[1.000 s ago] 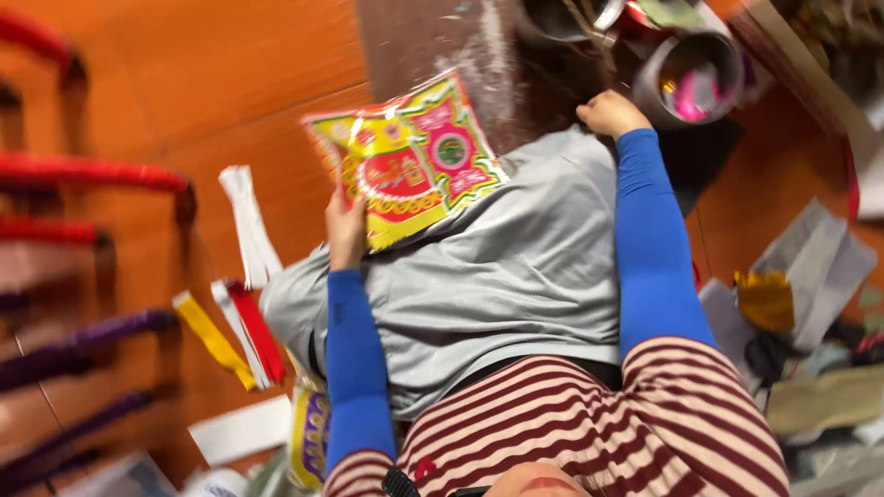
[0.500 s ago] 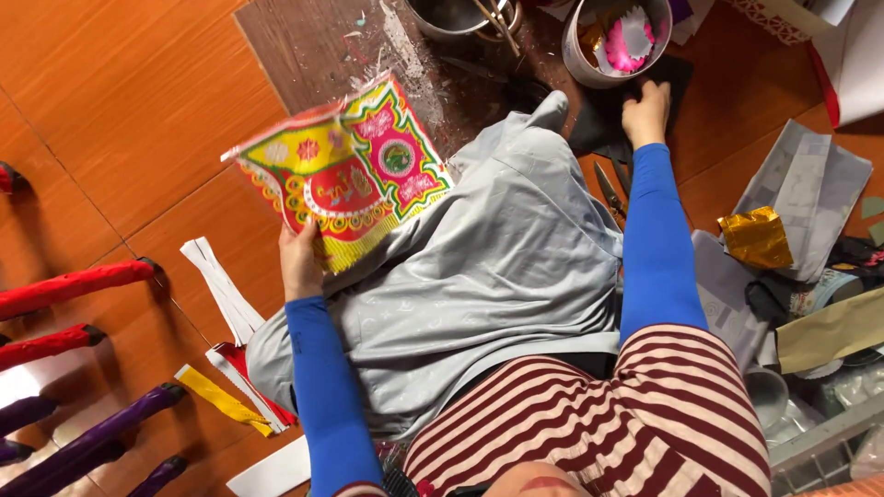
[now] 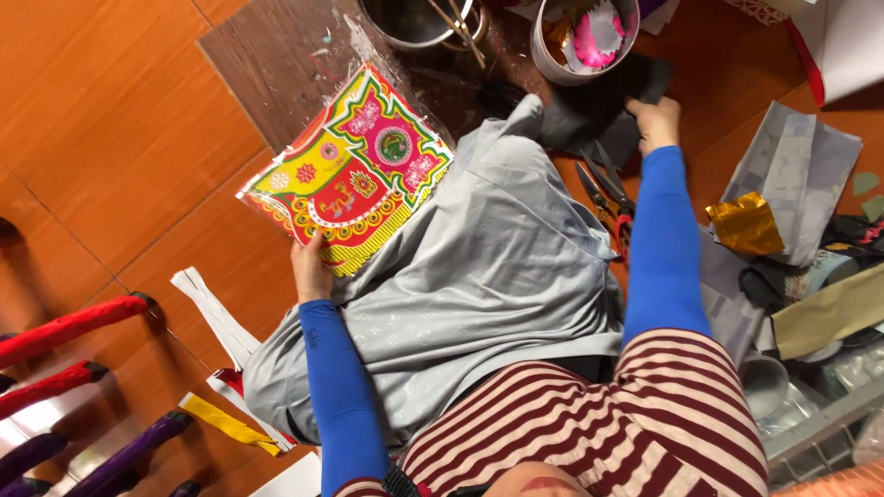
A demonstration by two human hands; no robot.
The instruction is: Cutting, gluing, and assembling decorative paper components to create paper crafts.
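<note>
My left hand point(image 3: 311, 269) grips the lower edge of a flat, plastic-wrapped pack of brightly printed paper point(image 3: 354, 170) in yellow, pink, green and red. It holds the pack tilted over my left knee, above the grey trousers point(image 3: 497, 276). My right hand point(image 3: 652, 121) reaches forward, fingers curled on a black paper sheet point(image 3: 589, 115) lying on the floor past my right knee. Both arms wear blue sleeves. Red-handled scissors point(image 3: 610, 195) lie just beside my right forearm.
A white bucket point(image 3: 551, 57) of coloured paper scraps and a metal pot point(image 3: 410, 23) stand on a dark wooden board point(image 3: 276, 64) ahead. Gold foil point(image 3: 746, 224) and grey paper sheets lie at right. Red and purple wrapped sticks point(image 3: 69, 327) and paper strips point(image 3: 216, 313) lie left.
My left hand has swung the printed pack out to the left, off my lap. My right hand stays on the black sheet. The view has shifted.
</note>
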